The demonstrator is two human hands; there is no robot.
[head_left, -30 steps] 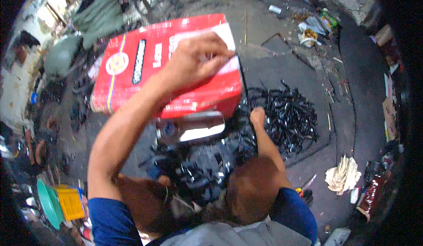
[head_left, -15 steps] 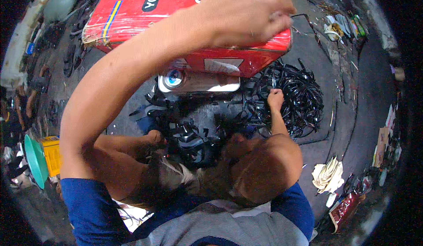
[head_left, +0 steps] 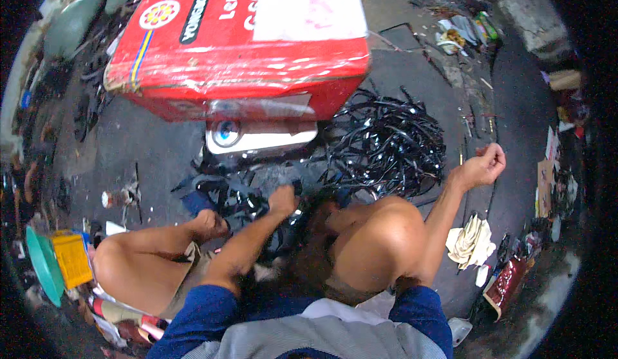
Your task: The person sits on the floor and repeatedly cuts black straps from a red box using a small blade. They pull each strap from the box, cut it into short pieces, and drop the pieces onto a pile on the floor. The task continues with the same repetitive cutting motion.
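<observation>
My left hand (head_left: pixel 283 201) is low between my knees, closed, over a heap of cut black strips (head_left: pixel 241 192). Whatever it grips is hidden. Out past my right knee, my right hand (head_left: pixel 486 166) is raised with its fingers curled together; what it holds, if anything, is too small to make out. A tangled pile of glossy black strips (head_left: pixel 393 143) lies on the floor between that hand and a large red carton (head_left: pixel 244 56). Against the carton's near side rests a white, round-cornered rectangular object (head_left: pixel 273 137) with a round blue-centred part.
Beyond my right hand are scattered litter and a crumpled cream cloth (head_left: pixel 471 243). A dark red packet (head_left: pixel 505 288) lies farther right. On the left stand a yellow box (head_left: pixel 72 259) and a green basin (head_left: pixel 42 266). My bent knees flank the work area.
My left hand has come down from over the red carton to between my knees. My right hand has moved from the black strip pile out to the right. The view has shifted.
</observation>
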